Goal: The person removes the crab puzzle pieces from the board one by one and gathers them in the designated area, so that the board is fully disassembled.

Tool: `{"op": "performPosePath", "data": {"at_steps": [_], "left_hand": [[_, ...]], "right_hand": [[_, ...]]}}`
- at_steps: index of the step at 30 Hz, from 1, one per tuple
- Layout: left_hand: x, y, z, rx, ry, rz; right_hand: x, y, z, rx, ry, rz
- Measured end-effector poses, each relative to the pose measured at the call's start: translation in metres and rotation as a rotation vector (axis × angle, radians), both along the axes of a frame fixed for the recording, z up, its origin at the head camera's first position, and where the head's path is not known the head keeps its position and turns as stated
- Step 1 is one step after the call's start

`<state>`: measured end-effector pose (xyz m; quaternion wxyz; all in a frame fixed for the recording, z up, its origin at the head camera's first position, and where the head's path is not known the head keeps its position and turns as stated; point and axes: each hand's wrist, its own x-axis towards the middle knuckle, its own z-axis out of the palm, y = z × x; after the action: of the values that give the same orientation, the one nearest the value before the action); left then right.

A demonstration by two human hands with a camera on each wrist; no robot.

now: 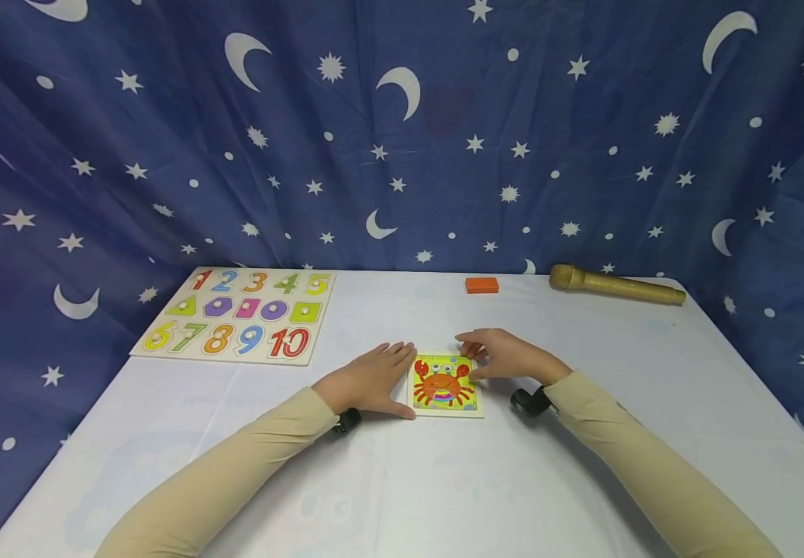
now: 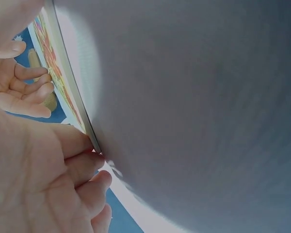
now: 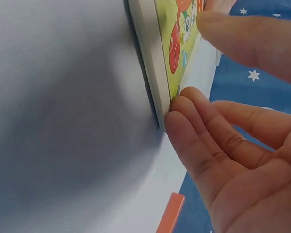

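Worktop (image 1: 457, 488), white and broad, stretched before me. My left hand (image 1: 370, 380), thumb spread wide, touched the left edge of the square, yellow-and-orange wooden crab board (image 1: 443, 387); my right hand (image 1: 511, 358), loosely curved, met its far right corner. The board lay between both, neither clearly nearer.

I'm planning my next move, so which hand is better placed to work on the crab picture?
Probably the right hand: its fingers bend at the crab picture's far right corner. The left hand spreads along the left edge, better suited to steadying.
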<state>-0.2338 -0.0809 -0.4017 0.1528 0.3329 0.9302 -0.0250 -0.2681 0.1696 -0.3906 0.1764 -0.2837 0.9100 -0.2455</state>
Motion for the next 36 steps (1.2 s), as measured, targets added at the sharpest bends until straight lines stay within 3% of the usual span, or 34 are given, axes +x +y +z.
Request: {"op": "performPosePath", "data": {"at_steps": [8,17,24,36], "left_hand": [[0.000,-0.003,-0.001,0.000,0.012,0.012],[-0.001,-0.002,-0.004,-0.007,0.013,0.032],[-0.001,-0.001,-0.001,-0.001,0.014,0.031],[0.000,-0.001,-0.004,0.007,0.004,0.040]], "right_hand": [[-0.007,-0.008,0.001,0.037,0.003,-0.001],[-0.013,-0.015,0.002,0.027,0.023,0.055],[-0.011,-0.010,0.008,0.064,-0.004,-0.023],[-0.009,-0.006,0.005,0.044,-0.019,-0.025]]}}
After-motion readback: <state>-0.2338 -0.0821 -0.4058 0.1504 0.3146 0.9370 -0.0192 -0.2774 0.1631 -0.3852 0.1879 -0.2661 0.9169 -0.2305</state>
